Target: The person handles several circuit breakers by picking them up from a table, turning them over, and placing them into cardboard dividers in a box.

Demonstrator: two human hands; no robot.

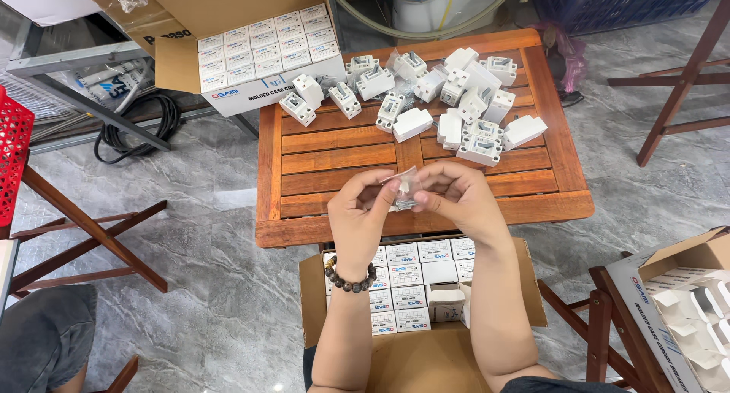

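Left hand: the left hand [363, 210] has its fingers curled, with thumb and fingertips pinching the left edge of a small clear plastic packet [402, 188]. A dark bead bracelet [350, 276] sits on its wrist.
Right hand: the right hand [455, 199] pinches the right edge of the same packet between thumb and forefinger.
Held item: the packet is crumpled and see-through, and spans the short gap between both sets of fingertips, above the near edge of the wooden slat table [327, 161]. Its contents cannot be made out.
Beyond the grip: a loose heap of white circuit breakers [456, 108] lies on the far half of the table, well apart from the hands.
Beyond and to the left of the grip: an open cardboard carton [262, 47] stands at the table's far left corner, filled with rows of small white boxes.
Below the grip: a second open carton [414, 294] sits under the forearms, partly packed with small white boxes, one with its flap open.
Right of the grip: a third carton [684, 302] rests on a wooden stool, well apart.
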